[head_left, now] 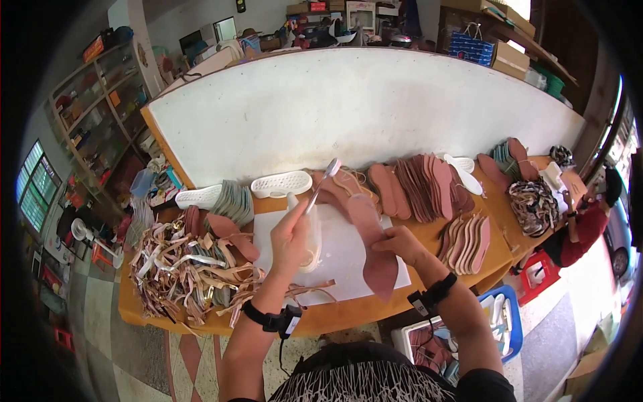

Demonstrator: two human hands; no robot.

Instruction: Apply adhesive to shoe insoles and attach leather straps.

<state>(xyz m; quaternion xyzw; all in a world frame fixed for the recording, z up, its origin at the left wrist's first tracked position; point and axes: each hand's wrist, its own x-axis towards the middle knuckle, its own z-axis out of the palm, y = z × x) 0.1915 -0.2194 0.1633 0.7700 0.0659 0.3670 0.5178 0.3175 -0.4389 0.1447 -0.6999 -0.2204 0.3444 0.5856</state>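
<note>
My left hand (pixel 290 234) is closed around the handle of a toothbrush (pixel 323 182), its head pointing up and away. Partly hidden behind that hand is a pale, rounded object (pixel 312 258) whose kind I cannot make out. In my right hand (pixel 400 242) is a reddish-brown insole (pixel 370 231), pinched at its edge near the middle and held over a white sheet (pixel 335 281). To the left lies a tangled heap of strap pieces (pixel 194 268). Beyond the hands are stacked brown insoles (pixel 422 187) and a white perforated sole (pixel 281 183).
An upright white board (pixel 348 107) borders the orange-covered table (pixel 301 325). Layered soles (pixel 465 244) and a strap bundle (pixel 534 206) lie to the right. A blue crate (pixel 514 321) stands below the edge. Another person (pixel 584 228) sits at far right, near a red stool (pixel 541 276).
</note>
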